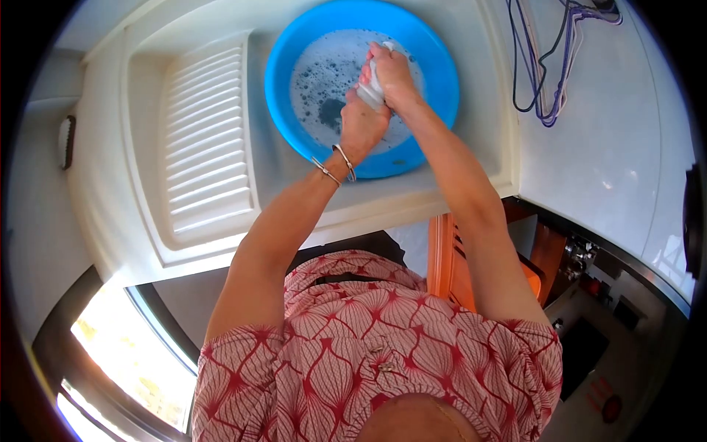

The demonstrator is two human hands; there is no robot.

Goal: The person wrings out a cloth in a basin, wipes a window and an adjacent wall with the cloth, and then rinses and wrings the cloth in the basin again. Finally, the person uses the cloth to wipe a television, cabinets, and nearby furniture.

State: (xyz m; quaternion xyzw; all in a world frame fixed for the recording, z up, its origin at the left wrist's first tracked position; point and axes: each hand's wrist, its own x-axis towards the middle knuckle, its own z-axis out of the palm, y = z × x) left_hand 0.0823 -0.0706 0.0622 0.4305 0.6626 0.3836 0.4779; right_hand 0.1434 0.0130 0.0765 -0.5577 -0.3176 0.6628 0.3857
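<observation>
The bunched white cloth (372, 93) is clasped in the grip of both hands, its near part closed in by the left hand (362, 124), its far part by the right hand (392, 74). Its long axis is angled from near left to far right; neither hand is nearer. The cloth is judged wet and is partly hidden by fingers. It is held above sudsy water (313, 70) in the blue basin (280, 114); contact with the water cannot be confirmed. The basin is placed right of the ribbed washboard (206, 137).

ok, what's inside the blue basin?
Grayish sudsy water in the basin; both hands grip a whitish cloth over it. That water hides the bottom; anything submerged can't be seen.
</observation>
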